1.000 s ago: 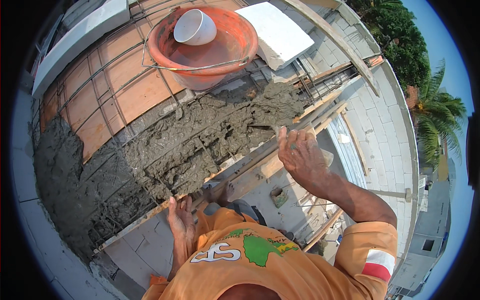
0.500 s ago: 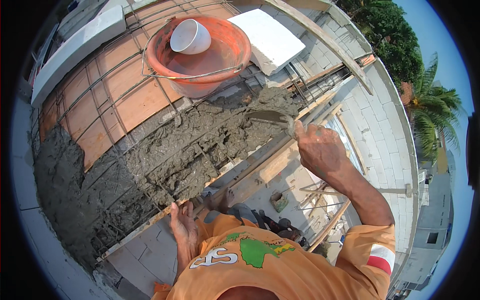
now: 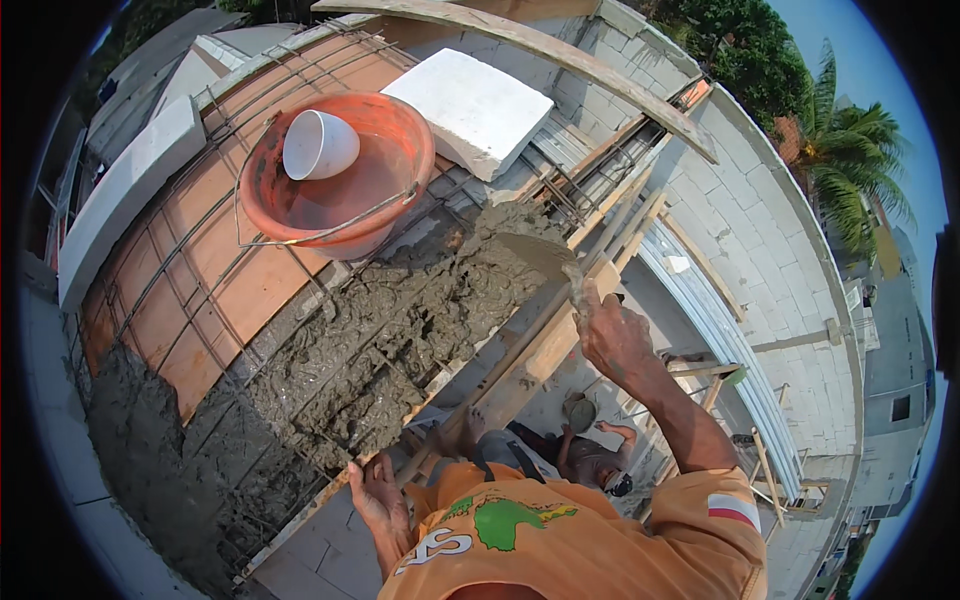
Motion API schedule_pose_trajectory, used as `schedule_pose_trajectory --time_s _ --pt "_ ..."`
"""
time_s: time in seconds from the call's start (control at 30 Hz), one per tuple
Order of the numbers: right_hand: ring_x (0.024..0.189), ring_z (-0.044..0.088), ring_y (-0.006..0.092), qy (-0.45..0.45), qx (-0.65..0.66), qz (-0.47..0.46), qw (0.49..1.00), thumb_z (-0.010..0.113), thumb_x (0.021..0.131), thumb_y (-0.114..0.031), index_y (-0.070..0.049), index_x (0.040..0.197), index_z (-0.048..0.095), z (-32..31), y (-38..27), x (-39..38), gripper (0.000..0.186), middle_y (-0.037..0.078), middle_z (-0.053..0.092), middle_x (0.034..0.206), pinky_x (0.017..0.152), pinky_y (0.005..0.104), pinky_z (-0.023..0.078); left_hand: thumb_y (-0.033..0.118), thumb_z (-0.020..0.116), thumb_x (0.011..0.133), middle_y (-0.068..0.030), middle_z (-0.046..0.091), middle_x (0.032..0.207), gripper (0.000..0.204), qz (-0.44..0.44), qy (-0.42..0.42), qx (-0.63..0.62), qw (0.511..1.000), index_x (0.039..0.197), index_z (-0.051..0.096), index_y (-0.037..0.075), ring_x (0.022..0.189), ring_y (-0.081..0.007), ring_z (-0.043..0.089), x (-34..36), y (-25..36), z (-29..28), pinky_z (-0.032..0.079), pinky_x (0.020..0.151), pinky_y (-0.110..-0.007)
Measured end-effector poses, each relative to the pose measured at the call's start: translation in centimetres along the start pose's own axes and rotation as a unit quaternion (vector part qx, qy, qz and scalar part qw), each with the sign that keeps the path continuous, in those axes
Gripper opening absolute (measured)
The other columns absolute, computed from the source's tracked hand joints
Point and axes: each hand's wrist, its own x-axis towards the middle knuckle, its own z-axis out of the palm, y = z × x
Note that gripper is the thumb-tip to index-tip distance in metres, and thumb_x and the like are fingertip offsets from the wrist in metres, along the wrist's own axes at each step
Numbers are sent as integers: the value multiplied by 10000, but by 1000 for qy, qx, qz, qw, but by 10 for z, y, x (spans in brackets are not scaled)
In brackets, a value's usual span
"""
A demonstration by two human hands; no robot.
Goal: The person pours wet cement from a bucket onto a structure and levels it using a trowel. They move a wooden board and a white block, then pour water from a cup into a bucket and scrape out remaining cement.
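Trowel [image 3: 535, 255]: gripped by the closed right hand [image 3: 612, 335], blade laid on wet concrete [image 3: 400, 330] over rebar. Left hand [image 3: 378, 497] rested open-fingered on the formwork edge [image 3: 330, 490]. Orange basin [image 3: 335, 170] with white bowl [image 3: 318, 145] set beyond.

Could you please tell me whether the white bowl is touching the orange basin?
Touching: the head view shows the white bowl lying tilted inside the orange basin, resting against its inner wall.

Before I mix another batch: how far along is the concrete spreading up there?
Done: wet concrete covers the near rebar. In hand: the right hand works a trowel at the far edge; the left hand rests on the form edge. Left: bare boards around the orange basin.
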Motion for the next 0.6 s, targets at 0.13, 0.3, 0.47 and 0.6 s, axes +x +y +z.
schedule_pose_trajectory --time_s 0.13,0.3,0.47,0.6 --pt "794 674 383 -8 -17 60 998 553 882 -206 72 1313 458 11 24 24 521 237 623 900 657 489 540 315 708 863 -128 597 1012 373 -13 11 16 1000 995 533 13 1037 -245 571 -2 -1 5 364 1093 -412" --pt "737 675 381 67 -66 48 994 584 859 -195 73 1283 492 8 55 30 510 238 643 877 626 473 543 328 710 860 -139 596 1040 410 -7 0 40 999 1032 535 0 1062 -255 564 0 1 2 345 1114 -409" --pt "703 665 382 53 26 31 998 561 880 -213 106 1283 472 -19 28 12 521 229 641 844 597 488 537 338 708 860 -147 586 1083 444 -9 -25 49 998 1077 537 -10 1109 -267 543 -2 2 5 322 1134 -408" --pt "704 653 387 5 39 -34 999 539 890 -205 100 1307 449 -2 -21 28 525 214 628 814 599 505 528 336 705 863 -143 584 1099 416 -20 -22 52 998 1065 553 6 1142 -274 525 -2 5 3 326 1127 -408"
